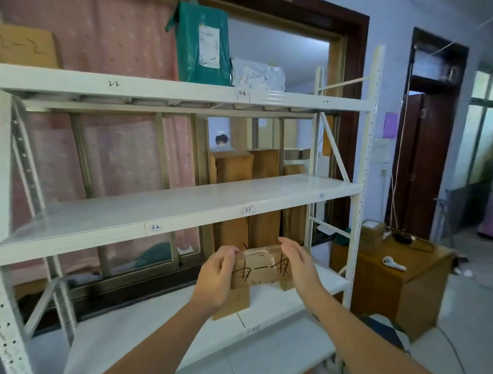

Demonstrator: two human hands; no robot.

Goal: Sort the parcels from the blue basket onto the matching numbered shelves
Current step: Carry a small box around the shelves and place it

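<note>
Rack (166, 209) white, shelf edges tagged with small white labels in black handwriting; behind the rack, curtain (119, 42) pink with pale dots; on the rack's top shelf, bag (201, 45) teal-green with white label, parcel (257, 75) whitish; on the lowest shelf, box (260, 267) brown cardboard, black marker scrawl; right of the rack, cabinet (404, 284) orange-brown wood; door frame (425, 165) dark brown.

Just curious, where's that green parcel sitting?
In the head view, the green parcel stands upright on the top shelf, centre-left, right beside a clear bag near the 2-3 label.
</note>
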